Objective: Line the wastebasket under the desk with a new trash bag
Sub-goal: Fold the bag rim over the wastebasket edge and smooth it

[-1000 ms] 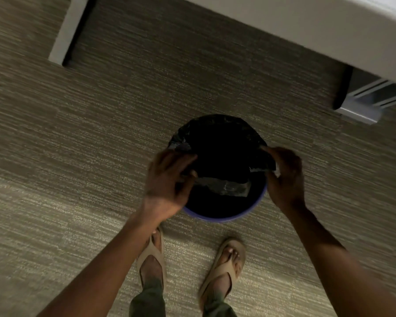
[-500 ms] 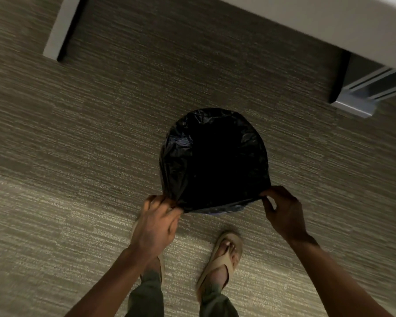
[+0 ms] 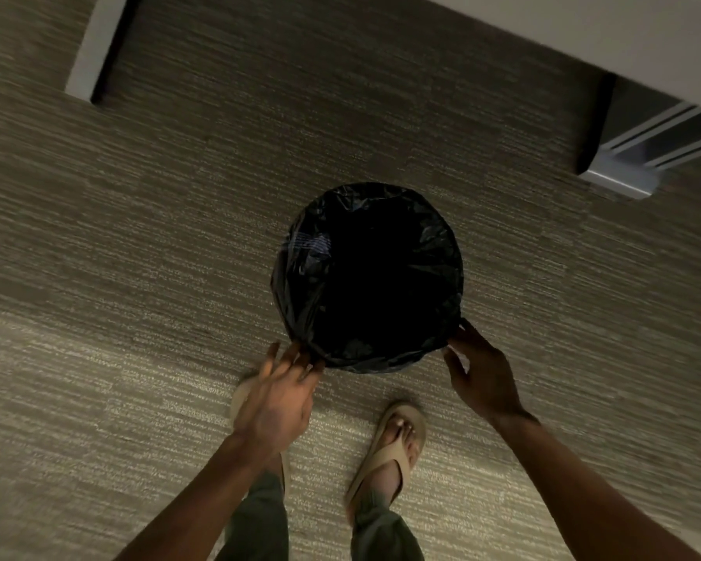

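The black trash bag is stretched over the round wastebasket and covers its whole rim, so the basket itself is hidden. It stands on the carpet in front of the desk. My left hand is blurred, with its fingers spread at the bag's near left edge and holding nothing. At the near right edge my right hand has thumb and fingers apart, and its fingertips touch the bag's folded edge.
A grey desk leg stands at the back left and a metal frame foot at the back right. My two feet in tan sandals stand on the carpet just behind the basket.
Both hands pulled the bag's near edge down over the purple rim, which is now hidden. The left hand has let go and spread its fingers, and the right hand has loosened.
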Demonstrator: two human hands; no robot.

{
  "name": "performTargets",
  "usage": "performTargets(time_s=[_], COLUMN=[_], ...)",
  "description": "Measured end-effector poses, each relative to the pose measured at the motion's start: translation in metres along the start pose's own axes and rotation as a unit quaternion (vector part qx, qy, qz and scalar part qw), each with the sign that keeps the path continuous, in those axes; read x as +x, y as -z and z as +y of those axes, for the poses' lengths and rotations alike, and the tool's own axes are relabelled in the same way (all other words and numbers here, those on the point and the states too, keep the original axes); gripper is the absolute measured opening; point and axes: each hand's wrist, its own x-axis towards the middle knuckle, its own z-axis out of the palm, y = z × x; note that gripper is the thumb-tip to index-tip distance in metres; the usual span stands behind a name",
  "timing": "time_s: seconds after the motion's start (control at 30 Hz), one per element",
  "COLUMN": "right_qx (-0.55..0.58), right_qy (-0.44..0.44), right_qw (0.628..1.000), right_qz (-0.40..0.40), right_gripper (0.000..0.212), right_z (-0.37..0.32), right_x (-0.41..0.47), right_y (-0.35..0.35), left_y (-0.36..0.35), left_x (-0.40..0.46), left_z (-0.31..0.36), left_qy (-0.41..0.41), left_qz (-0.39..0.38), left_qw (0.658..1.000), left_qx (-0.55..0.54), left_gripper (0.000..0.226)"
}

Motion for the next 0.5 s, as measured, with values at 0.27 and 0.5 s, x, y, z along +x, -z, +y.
performTargets(time_s=[0.27, 0.5], right_qx=[0.167, 0.356], right_qy=[-0.374, -0.464], right_qw=[0.892, 0.799], right_qz=[0.188, 0.141], right_gripper=[0.027, 0.011], right_z=[-0.073, -0.083], right_x=[-0.003, -0.017], right_y=[-0.018, -0.056], left_y=[-0.001, -0.004], left_x=[-0.018, -0.009], left_z=[0.018, 0.028], left_qy=[-0.003, -0.027], left_qz=[0.095, 0.025], left_qw=[0.994, 0.999], left_qx=[-0.046, 0.008], left_gripper=[0.042, 0.052])
